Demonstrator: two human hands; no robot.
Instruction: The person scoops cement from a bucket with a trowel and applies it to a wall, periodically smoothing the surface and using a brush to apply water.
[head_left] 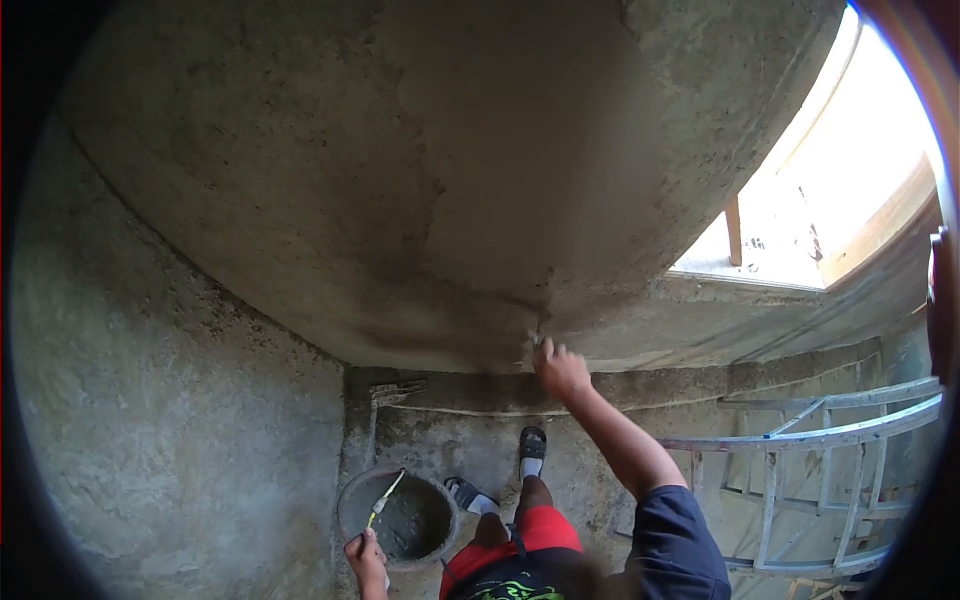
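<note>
Concrete fills nearly everything I see: a broad curved wall (400,180) bulging out ahead of me, with rough grey plaster running down to the floor (480,450). My right hand (560,368) is stretched up and forward on a straight arm, pressed to the lower edge of that curve where a dark crack line meets the ledge (650,385). Its fingers are bunched together against the surface; something small may be under them, but I cannot tell what, if anything, it grips.

My left hand (366,560) sits low at the bottom of the view, closed around the yellow handle of a tool (383,500). The tool's long axis runs up and to the right from that hand, its far end dipping into a round pan (350,495) of wet grey mortar. So the pan lies straight ahead of the left hand and just beside it, while it is well below and to the left of the raised right hand. The left hand is plainly the nearer of the two to the mortar.

Below me I see red shorts, a dark blue sleeve, and sandalled feet (532,445) on the floor. An aluminium ladder (830,430) lies to the right, and bright daylight pours through an opening (850,180) above it.
</note>
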